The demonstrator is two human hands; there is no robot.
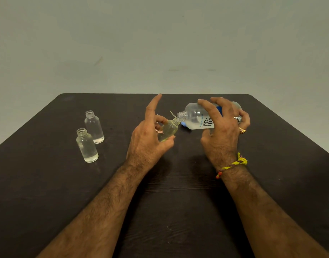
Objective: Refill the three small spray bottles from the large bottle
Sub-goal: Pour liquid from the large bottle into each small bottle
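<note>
At far left on the dark table (48, 183): two uncapped small bottles (87, 145), upright, apparently waiting or done. Centre: third small bottle (169, 130) pinched in left hand (148, 140), forefinger raised, tilted to meet the pour. Right: large bottle (199, 116) gripped near-horizontal in right hand (222, 131), mouth to mouth, presumably for transfer. Behind: plain pale wall (160, 43).

The large bottle (200, 116) carries a label — big dark letters "re-nu", sideways — with small blue print too tiny to read.
</note>
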